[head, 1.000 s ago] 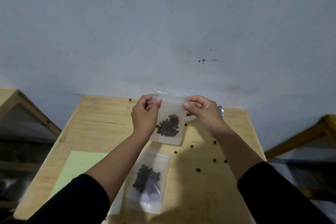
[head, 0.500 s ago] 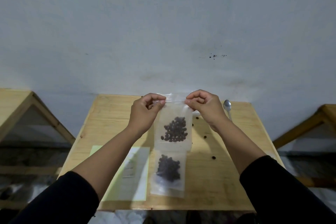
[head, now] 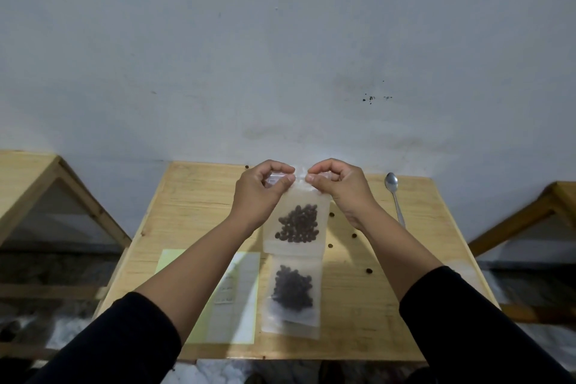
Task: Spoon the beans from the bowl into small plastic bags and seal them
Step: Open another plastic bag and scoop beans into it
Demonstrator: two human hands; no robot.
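Item 1: left hand (head: 260, 193), raised above the wooden table (head: 193, 206), thumb and forefinger pinching the top strip of a small clear plastic bag (head: 296, 221) at its left part; the other fingers are curled in.

Item 2: right hand (head: 339, 187), level with the left, thumb and forefinger pinching the same top strip just beside the left hand's pinch; the fingertips of the two hands nearly meet at the middle of the strip. Remaining fingers curled.

Item 3: held bag, hanging upright between the hands and clear of the table, with a clump of dark beans (head: 298, 224) gathered in its lower half. Whether the closure is fully pressed cannot be told.

Item 4: second plastic bag (head: 293, 299), lying flat on the table directly below the held one, also holding dark beans, near the front edge.

Item 5: pale green sheet (head: 174, 262) flat on the table left of the lying bag, with an empty clear bag (head: 240, 296) on it, partly covered by the left forearm.

Item 6: metal spoon (head: 394, 199), lying at the table's far right, bowl end toward the wall.

Item 7: loose beans (head: 369, 270), scattered singly on the table right of the bags.

Item 8: black sleeves on both forearms.
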